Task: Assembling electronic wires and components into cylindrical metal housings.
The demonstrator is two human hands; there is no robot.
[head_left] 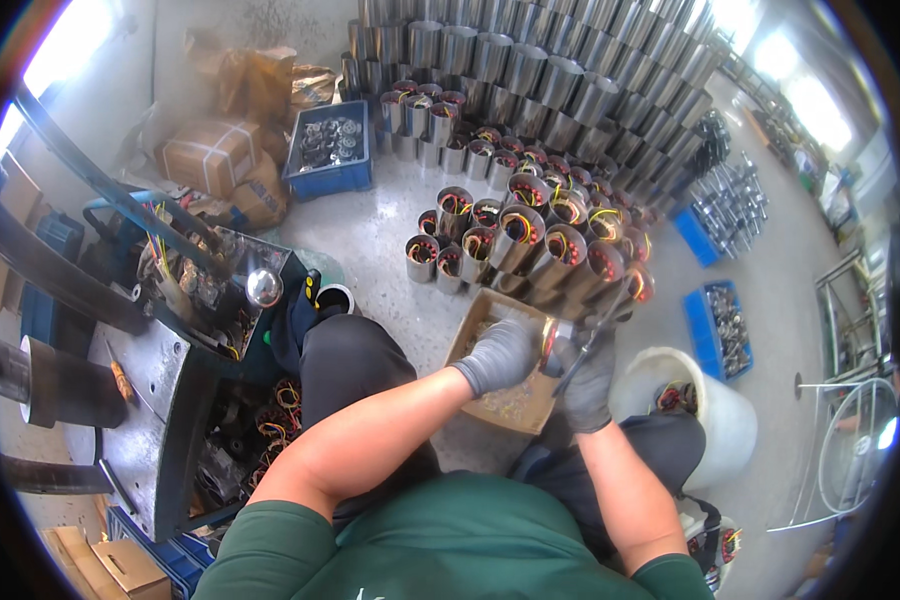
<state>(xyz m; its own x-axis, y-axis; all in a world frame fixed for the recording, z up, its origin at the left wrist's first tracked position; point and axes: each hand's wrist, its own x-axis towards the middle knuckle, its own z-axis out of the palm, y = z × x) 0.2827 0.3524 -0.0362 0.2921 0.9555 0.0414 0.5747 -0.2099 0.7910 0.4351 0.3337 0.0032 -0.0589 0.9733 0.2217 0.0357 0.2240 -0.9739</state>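
Note:
Both my hands wear grey gloves and meet over a shallow cardboard box (pixel 515 410) between my knees, with small loose bits lying in it. My left hand (pixel 500 357) is closed around a small wound motor stator (pixel 549 342) with red and yellow wires; the glove hides much of it. Close against its right side, my right hand (pixel 585 385) grips a long thin dark metal tool (pixel 602 328). The tool slants up and away to the right, past the stator; its exact kind cannot be made out.
Steel motor cylinders (pixel 518 240) with wired windings stand ahead, before a tall wall of stacked tubes (pixel 550 80). A white bucket (pixel 727 430) stands by my right knee. Left is a metal machine (pixel 140 400). Blue crates of parts (pixel 328 182) (pixel 718 330) sit on the floor.

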